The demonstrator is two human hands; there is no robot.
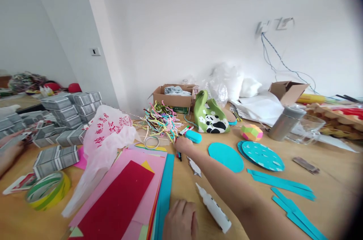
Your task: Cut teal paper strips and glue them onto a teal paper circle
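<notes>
My right hand (184,145) stretches across the table, its fingers closed around marker pens (179,155) whose dark ends stick out below; how many it grips is hidden. Right beside it lies a blue oval case (193,136). Nearer to me, my left hand (180,220) rests palm down, fingers loosely bent, holding nothing visible, at the edge of blue paper (167,179). A white glue bottle (214,208) lies between my left hand and right forearm. To the forearm's right are a plain blue disc (226,157) and blue discs with pale patches (262,155).
Left are stacked paper sheets (116,202), a plastic bag (106,134), a tape roll (48,190) and grey bundles (70,107); another person's hand (14,145) is there. Behind stand colourful fuzzy stems (160,120) and a green panda bag (210,115). Right are blue strips (283,184) and a flask (287,123).
</notes>
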